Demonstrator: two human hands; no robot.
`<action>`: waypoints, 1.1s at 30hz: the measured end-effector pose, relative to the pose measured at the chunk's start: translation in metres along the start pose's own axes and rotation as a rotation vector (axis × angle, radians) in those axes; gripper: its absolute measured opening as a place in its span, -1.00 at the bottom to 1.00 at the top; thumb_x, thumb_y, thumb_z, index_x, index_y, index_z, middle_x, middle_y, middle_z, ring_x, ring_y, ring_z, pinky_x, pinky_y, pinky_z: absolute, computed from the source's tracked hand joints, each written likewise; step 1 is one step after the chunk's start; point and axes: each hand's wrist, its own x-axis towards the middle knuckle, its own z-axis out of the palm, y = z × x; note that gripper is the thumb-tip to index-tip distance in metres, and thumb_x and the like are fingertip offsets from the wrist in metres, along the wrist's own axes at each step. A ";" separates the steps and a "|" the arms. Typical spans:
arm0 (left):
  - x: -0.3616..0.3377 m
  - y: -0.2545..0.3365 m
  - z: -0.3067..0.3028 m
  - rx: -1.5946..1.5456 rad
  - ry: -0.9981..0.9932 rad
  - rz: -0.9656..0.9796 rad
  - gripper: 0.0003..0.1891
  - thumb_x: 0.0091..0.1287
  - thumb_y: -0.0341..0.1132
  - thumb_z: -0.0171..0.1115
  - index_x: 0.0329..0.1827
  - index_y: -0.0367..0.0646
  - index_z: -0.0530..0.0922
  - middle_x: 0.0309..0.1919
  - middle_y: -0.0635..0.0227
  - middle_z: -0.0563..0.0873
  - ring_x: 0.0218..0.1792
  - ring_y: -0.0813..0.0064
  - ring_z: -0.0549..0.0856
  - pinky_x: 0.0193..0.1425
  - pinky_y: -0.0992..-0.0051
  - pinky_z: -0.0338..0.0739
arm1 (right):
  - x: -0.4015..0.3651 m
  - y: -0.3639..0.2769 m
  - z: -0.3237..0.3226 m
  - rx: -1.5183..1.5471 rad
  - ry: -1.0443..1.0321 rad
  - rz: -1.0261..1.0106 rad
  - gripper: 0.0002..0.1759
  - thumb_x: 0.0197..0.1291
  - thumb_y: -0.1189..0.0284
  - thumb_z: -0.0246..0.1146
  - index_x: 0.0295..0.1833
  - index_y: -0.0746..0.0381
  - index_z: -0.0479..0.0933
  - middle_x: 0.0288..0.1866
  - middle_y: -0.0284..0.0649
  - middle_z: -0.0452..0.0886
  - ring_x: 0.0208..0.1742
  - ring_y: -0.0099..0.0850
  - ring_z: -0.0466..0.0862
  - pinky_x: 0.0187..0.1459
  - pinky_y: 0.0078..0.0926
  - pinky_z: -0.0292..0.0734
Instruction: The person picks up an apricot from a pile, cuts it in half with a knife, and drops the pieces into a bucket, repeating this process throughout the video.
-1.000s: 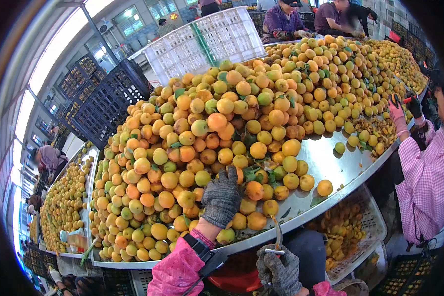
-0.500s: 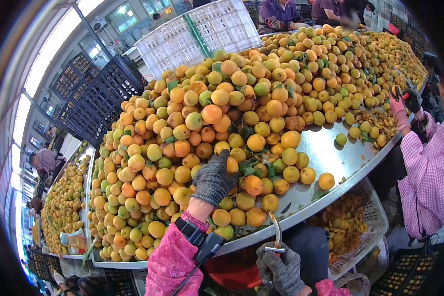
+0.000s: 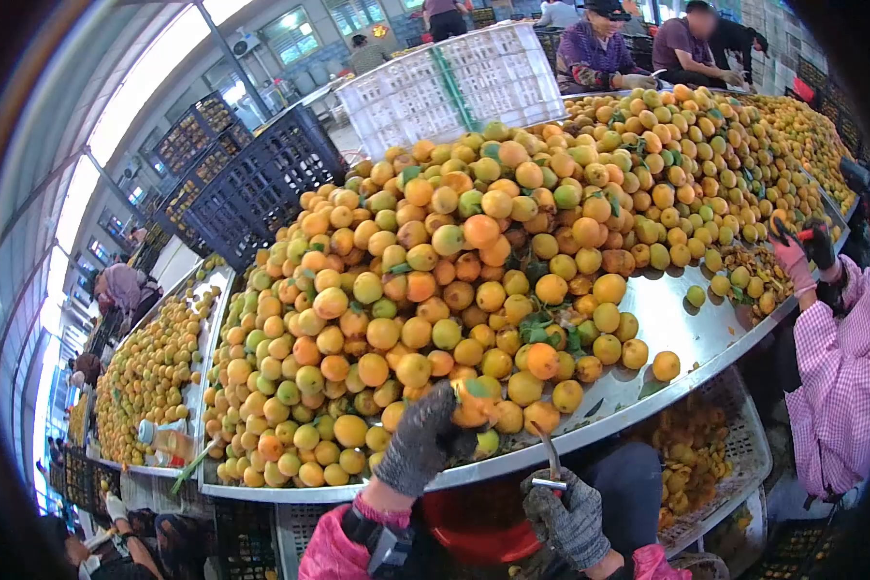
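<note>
My left hand (image 3: pixel 422 440), in a dark grey knitted glove, has its fingers closed around an apricot (image 3: pixel 476 401) at the front edge of the heap. A green leaf shows against that fruit. My right hand (image 3: pixel 568 520), gloved in grey too, grips a curved metal knife (image 3: pixel 548 449) with a short crosspiece near the handle. Its curved end points up, close to the table rim and the fruit there. Heaped apricots (image 3: pixel 382 333), yellow, orange and some green, cover much of the metal table (image 3: pixel 662 309).
A white plastic crate (image 3: pixel 396 106) stands behind the heap, dark crates (image 3: pixel 261 184) to its left. Below the rim are a red basin (image 3: pixel 483 527) and a white basket (image 3: pixel 744 449) of fruit pieces. A co-worker's checked sleeve (image 3: pixel 831 358) is at right; other people sit beyond.
My left hand has drawn back from the heap toward the table edge with an apricot. My right hand still holds the knife. The whole view has shifted, the scene appearing further right.
</note>
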 end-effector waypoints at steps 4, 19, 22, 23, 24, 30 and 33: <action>-0.055 -0.019 0.008 -0.477 -0.029 -0.144 -0.67 0.36 -0.32 0.17 0.13 -0.25 0.45 -0.05 0.26 0.65 -0.03 0.47 0.65 0.01 0.43 0.60 | -0.012 0.011 0.006 -0.148 -0.059 -0.162 -0.75 0.21 0.40 0.33 -0.04 0.27 0.56 -0.35 -0.33 0.67 -0.38 -0.60 0.63 -0.32 -0.61 0.56; -0.170 -0.072 0.043 -0.136 0.211 -0.070 -0.59 0.34 -0.18 0.24 0.13 -0.25 0.45 -0.16 0.26 0.66 -0.25 0.54 0.66 -0.19 0.53 0.58 | -0.049 0.030 0.034 -0.681 -0.385 -0.394 -0.54 0.09 0.43 0.35 0.17 0.14 0.56 -0.05 -0.05 0.69 -0.07 -0.24 0.73 -0.03 -0.42 0.62; -0.182 -0.090 0.046 -0.178 0.230 -0.087 -0.59 0.34 -0.16 0.24 0.11 -0.26 0.48 -0.16 0.21 0.68 -0.18 0.48 0.67 -0.10 0.48 0.58 | -0.055 0.033 0.038 -0.747 -0.397 -0.349 -0.55 0.10 0.41 0.34 0.15 0.17 0.57 -0.07 -0.04 0.69 -0.08 -0.20 0.73 -0.05 -0.40 0.62; -0.186 -0.095 0.048 -0.278 0.253 -0.095 -0.58 0.34 -0.14 0.24 0.10 -0.27 0.49 -0.16 0.19 0.69 -0.14 0.45 0.68 -0.06 0.46 0.58 | -0.058 0.033 0.041 -0.847 -0.391 -0.293 -0.56 0.10 0.40 0.34 0.15 0.19 0.57 -0.07 -0.03 0.69 -0.09 -0.18 0.73 -0.06 -0.38 0.62; -0.188 -0.094 0.048 -0.283 0.254 -0.098 -0.58 0.34 -0.14 0.24 0.10 -0.27 0.49 -0.16 0.19 0.69 -0.14 0.45 0.68 -0.06 0.46 0.58 | -0.059 0.036 0.042 -0.851 -0.392 -0.289 -0.56 0.10 0.40 0.34 0.15 0.19 0.57 -0.07 -0.03 0.69 -0.09 -0.18 0.73 -0.06 -0.38 0.62; -0.193 -0.102 0.053 -0.305 0.299 -0.142 -0.56 0.36 -0.08 0.22 0.12 -0.24 0.50 -0.15 0.23 0.69 -0.12 0.49 0.67 -0.06 0.48 0.58 | -0.058 0.056 0.040 -0.860 -0.409 -0.607 -0.58 0.09 0.38 0.33 0.11 0.21 0.58 -0.14 -0.03 0.69 -0.14 -0.15 0.72 -0.12 -0.36 0.63; -0.194 -0.110 0.059 -0.687 0.256 -0.139 -0.52 0.36 -0.03 0.20 0.18 -0.21 0.47 -0.06 0.25 0.66 -0.09 0.49 0.66 -0.06 0.48 0.59 | -0.059 0.061 0.041 -0.797 -0.379 -0.583 -0.61 0.09 0.41 0.35 0.07 0.22 0.59 -0.16 -0.08 0.70 -0.16 -0.22 0.74 -0.13 -0.38 0.63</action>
